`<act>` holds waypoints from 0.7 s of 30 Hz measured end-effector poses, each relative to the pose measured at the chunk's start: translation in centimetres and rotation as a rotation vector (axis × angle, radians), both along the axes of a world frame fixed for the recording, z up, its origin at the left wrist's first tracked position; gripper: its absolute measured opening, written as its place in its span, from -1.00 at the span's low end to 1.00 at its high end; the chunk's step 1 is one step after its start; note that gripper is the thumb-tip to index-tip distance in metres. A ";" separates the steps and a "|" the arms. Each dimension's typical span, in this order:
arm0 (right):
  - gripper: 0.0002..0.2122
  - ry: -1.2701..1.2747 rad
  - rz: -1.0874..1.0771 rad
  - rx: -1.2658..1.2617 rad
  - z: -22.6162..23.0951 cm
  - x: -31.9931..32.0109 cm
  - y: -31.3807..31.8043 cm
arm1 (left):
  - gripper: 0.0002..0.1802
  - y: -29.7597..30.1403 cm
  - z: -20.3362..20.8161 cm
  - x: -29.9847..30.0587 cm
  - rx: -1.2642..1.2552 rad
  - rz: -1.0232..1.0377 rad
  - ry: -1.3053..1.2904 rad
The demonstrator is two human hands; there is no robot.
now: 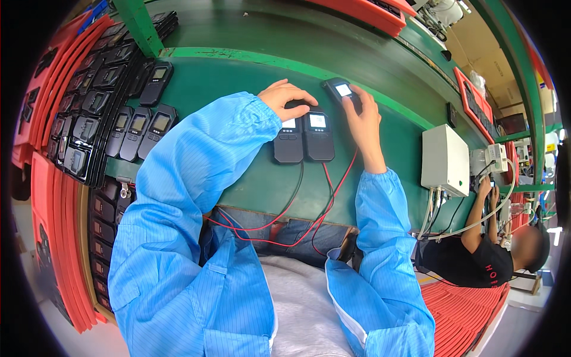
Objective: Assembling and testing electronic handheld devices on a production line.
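Two black handheld meters with lit white screens lie side by side on the green bench (250, 193). My left hand (285, 98) curls over the top of the left meter (288, 146), its thumb and forefinger closed at the upper edge; its other fingers are partly hidden. Just right of it lies the middle meter (319, 143), with a red cable at its lower end. Farther right, my right hand (364, 119) grips a third lit meter (338, 87) by its right side, thumb toward the front. Red and black cables (270, 228) loop down to my lap.
At left, several dark-screened meters (138, 128) stand beside stacked black trays (89, 119) and red trays (56, 232). A white box (445, 159) with cables sits right. Beyond it, a person in black (470, 256) works near stacked red trays (461, 309). A green rail (250, 56) crosses behind.
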State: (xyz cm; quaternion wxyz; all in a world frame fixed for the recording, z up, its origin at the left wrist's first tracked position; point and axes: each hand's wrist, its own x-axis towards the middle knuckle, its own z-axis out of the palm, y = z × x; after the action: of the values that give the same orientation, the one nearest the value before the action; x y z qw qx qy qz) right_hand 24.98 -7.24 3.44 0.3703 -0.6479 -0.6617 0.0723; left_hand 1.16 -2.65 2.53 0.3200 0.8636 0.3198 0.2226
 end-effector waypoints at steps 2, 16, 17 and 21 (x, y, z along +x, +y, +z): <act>-0.64 -0.022 0.001 -0.023 0.2 0.0 -0.1 | -0.69 0.0 -0.1 0.0 0.000 0.001 0.002; -0.64 -0.019 0.004 0.003 -0.1 0.1 -0.1 | -0.69 0.1 -0.2 0.0 0.005 0.001 0.008; -0.64 -0.029 0.003 0.007 -0.1 0.1 0.0 | -0.69 0.1 -0.1 0.0 0.005 0.001 0.008; -0.63 -0.013 0.001 0.001 -0.1 0.0 0.0 | -0.69 0.0 -0.1 0.1 -0.004 0.000 0.000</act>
State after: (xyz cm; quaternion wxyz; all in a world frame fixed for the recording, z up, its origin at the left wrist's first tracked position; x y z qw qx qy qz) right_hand 25.01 -7.20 3.33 0.3663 -0.6480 -0.6643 0.0681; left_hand 1.22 -2.60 2.47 0.3214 0.8630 0.3204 0.2218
